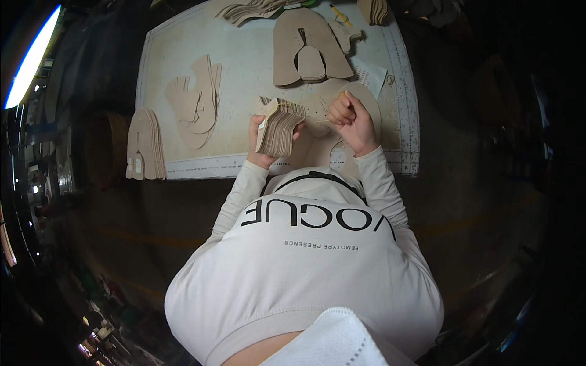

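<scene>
My left hand (255, 141) is wrapped round a thick stack of small cut beige pieces (279, 131), like shoe-upper parts, held upright over the table's near edge. A small white label shows on the stack's left side. To its right, my right hand (353, 122) is closed with the fingers curled in. A thin yellowish strand (318, 121) runs from the stack to these fingers; whether it is a band or a thread I cannot tell. Beneath and behind both hands lie larger beige cut pieces (370, 100), partly hidden by the hands.
The pale table (162, 67) carries a stack of U-shaped pieces (287, 52) at the far middle. Loose curved pieces (204, 100) lie at left, and another U-shaped stack (149, 143) sits at the left corner. A yellow-handled tool (340, 14) and white paper (370, 76) are at far right.
</scene>
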A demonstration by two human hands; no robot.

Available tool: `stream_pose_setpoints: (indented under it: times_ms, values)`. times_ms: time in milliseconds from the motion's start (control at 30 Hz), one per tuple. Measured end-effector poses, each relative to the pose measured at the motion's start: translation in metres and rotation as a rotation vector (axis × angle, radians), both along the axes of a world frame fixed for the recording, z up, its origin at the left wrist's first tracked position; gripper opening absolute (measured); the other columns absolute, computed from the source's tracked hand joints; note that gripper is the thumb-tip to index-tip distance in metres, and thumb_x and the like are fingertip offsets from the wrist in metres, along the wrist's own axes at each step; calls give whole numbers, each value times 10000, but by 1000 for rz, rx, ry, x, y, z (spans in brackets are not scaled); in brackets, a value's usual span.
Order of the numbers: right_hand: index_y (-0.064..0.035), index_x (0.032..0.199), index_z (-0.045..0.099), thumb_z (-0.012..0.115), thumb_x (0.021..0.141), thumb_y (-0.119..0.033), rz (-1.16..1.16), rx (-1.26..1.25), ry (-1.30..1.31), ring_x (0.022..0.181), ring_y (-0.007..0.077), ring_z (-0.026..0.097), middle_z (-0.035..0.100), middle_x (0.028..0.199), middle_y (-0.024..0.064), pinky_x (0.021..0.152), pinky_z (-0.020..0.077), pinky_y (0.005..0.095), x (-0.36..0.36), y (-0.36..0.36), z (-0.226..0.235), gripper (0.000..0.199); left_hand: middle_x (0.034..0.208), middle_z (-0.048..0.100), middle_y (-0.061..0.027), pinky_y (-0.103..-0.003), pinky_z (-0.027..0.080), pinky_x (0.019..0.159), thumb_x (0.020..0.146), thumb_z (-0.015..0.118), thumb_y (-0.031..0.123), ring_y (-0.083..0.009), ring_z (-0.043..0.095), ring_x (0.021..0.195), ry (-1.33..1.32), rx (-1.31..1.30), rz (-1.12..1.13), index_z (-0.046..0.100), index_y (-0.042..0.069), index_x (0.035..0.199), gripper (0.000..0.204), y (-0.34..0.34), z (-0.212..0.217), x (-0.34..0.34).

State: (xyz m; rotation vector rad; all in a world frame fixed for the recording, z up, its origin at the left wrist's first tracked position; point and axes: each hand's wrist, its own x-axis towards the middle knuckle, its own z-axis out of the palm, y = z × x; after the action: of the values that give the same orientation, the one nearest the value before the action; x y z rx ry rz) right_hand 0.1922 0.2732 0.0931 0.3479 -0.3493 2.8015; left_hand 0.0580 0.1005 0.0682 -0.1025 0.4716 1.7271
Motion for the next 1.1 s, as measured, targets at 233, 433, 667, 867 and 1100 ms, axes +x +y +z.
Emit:
stream_pose_setpoints:
  times_ms: [233,433,667,867,1100]
  values:
    - [-19,599,571,612,861,-146,184,1409,-275,483,21,404,525,530,-32,460,313,195,17,-42,12,294,1103,592,-102,-413,498,857,817,578,381,-262,592,967,-102,-89,207,520,52,1186,498,15,-6,-1]
    - [-94,1252,496,616,858,-109,-74,1037,-419,480,10,374,564,604,-37,461,326,175,18,-36,21,412,1024,603,-99,-311,503,798,835,586,299,-202,600,917,452,-434,251,525,29,1143,415,11,-9,-9]
    - [-140,1320,490,679,783,-98,-525,1535,-545,516,74,375,472,637,-15,515,364,205,4,-7,19,571,992,616,-106,-313,525,662,839,593,336,-202,626,805,354,-303,-36,518,17,1147,450,-5,-11,-2]
    - [-113,1011,662,720,709,-261,-549,1936,-510,599,179,558,589,713,42,558,461,287,1,-3,27,341,969,636,-134,-348,520,692,853,535,361,-252,625,792,353,-279,-110,526,10,1152,462,-1,-14,6]
    - [-112,795,628,671,754,-260,-791,2293,-191,632,198,590,560,703,23,542,474,319,-2,-4,36,159,1039,616,-160,-348,535,696,870,516,380,-270,639,840,180,-202,-155,522,-1,1162,480,4,-13,13]
